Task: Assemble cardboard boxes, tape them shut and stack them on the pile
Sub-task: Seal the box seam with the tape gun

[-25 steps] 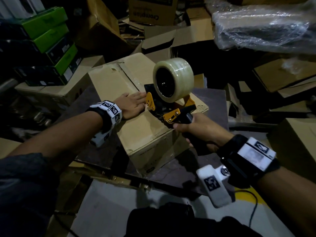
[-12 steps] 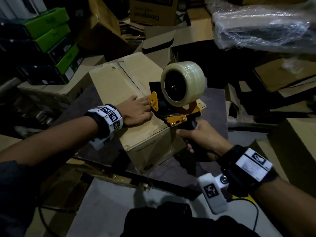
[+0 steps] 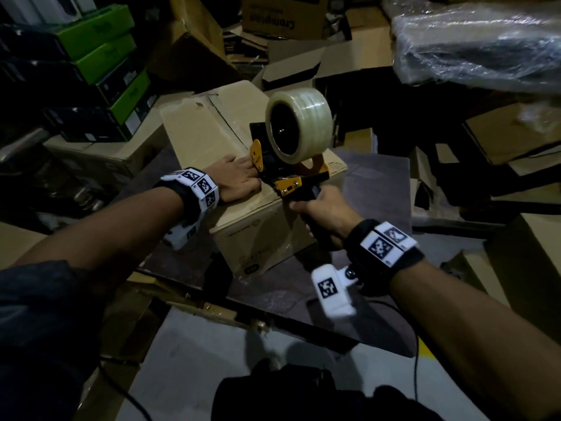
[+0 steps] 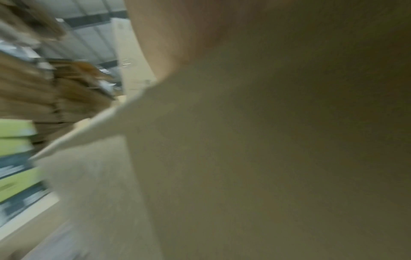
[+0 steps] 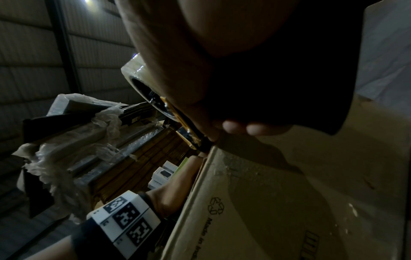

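Head view: cardboard box (image 3: pixel 243 183) closed on a dark tabletop (image 3: pixel 376 189), flaps folded down, one corner pointing near. Left hand (image 3: pixel 235 180) lying flat on the box top, fingers straight, pressing the flaps beside the centre seam. Right hand (image 3: pixel 326 212) wrapped round the black handle of a tape dispenser (image 3: pixel 291 165), a firm closed grip; yellow-and-black head of the dispenser down on the near edge of the box top, just beside the left fingertips. Clear tape roll (image 3: pixel 299 126) standing up above the dispenser frame. Green-and-black cartons (image 3: pixel 100 65) stacked at far left, more brown boxes behind and to the right, a plastic-wrapped bundle (image 3: pixel 479 44) at far right.

Left wrist view: blurred; box surface (image 4: pixel 266 158) filling most of the frame, palm (image 4: pixel 177 35) close against it; fingers not visible.

Right wrist view: fingers (image 5: pixel 235 127) curled round the dark handle, dispenser (image 5: pixel 182 121) at the box's top edge; box side (image 5: pixel 278 202) printed with a recycling mark; left wrist (image 5: pixel 169 198) resting on top beyond the edge.
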Action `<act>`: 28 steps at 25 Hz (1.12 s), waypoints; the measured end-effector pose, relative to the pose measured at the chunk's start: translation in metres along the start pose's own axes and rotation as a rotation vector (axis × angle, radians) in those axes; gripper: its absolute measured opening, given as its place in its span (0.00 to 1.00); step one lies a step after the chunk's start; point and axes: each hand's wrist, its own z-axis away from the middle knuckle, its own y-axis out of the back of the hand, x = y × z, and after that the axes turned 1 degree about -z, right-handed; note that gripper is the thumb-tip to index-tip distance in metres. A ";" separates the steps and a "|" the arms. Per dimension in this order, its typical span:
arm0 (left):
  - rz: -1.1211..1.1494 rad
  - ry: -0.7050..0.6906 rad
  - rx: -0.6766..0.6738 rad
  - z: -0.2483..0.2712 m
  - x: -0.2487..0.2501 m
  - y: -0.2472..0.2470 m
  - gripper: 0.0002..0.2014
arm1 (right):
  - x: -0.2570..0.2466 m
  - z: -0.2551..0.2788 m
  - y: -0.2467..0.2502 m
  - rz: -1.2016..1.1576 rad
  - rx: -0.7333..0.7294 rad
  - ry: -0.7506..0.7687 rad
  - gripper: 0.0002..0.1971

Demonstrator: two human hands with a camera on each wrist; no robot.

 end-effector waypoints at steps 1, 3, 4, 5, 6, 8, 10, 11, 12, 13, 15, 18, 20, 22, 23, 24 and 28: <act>0.058 0.036 0.012 -0.003 -0.004 -0.004 0.42 | -0.002 -0.003 -0.002 0.002 -0.008 -0.008 0.06; 0.195 0.069 0.055 -0.006 -0.008 -0.010 0.35 | -0.001 -0.003 0.002 0.002 -0.019 -0.018 0.06; 0.230 0.067 0.063 -0.007 -0.008 -0.013 0.34 | 0.002 0.000 0.004 -0.006 -0.016 -0.019 0.07; 0.241 0.063 0.057 -0.008 -0.008 -0.013 0.34 | 0.005 0.004 0.007 -0.017 -0.014 -0.016 0.08; 0.250 0.059 0.040 -0.007 -0.006 -0.014 0.35 | 0.009 0.009 0.009 -0.030 -0.011 -0.016 0.08; 0.263 0.051 0.028 -0.005 -0.005 -0.013 0.35 | 0.012 0.021 0.010 -0.049 -0.001 -0.021 0.10; 0.251 0.033 0.045 -0.006 -0.008 -0.014 0.34 | 0.013 0.032 0.013 -0.054 0.001 -0.040 0.13; 0.238 0.024 0.052 -0.007 -0.010 -0.017 0.33 | 0.015 0.039 0.016 -0.059 -0.001 -0.050 0.13; 0.230 0.022 0.057 -0.009 -0.012 -0.021 0.32 | 0.017 0.045 0.019 -0.064 -0.009 -0.054 0.13; 0.231 0.019 0.061 -0.010 -0.014 -0.026 0.32 | 0.019 0.054 0.022 -0.071 -0.017 -0.051 0.12; 0.251 0.016 0.058 -0.013 -0.018 -0.030 0.31 | 0.022 0.070 0.025 -0.077 -0.024 -0.032 0.07; 0.267 0.007 0.064 -0.015 -0.017 -0.027 0.32 | 0.024 0.086 0.026 -0.076 0.004 -0.009 0.09; 0.262 0.001 0.063 -0.014 -0.013 -0.024 0.33 | 0.023 0.091 0.026 -0.075 0.018 -0.006 0.08; 0.254 -0.002 0.065 -0.012 -0.010 -0.022 0.33 | 0.024 0.094 0.026 -0.079 0.014 -0.004 0.07; 0.248 -0.001 0.072 -0.011 -0.009 -0.022 0.33 | 0.025 0.096 0.025 -0.083 0.007 -0.003 0.07; 0.238 0.004 0.076 -0.010 -0.008 -0.022 0.32 | 0.026 0.097 0.023 -0.082 0.002 -0.008 0.07; 0.220 -0.005 0.038 -0.012 -0.009 -0.019 0.33 | 0.029 0.097 0.022 -0.089 -0.005 -0.060 0.07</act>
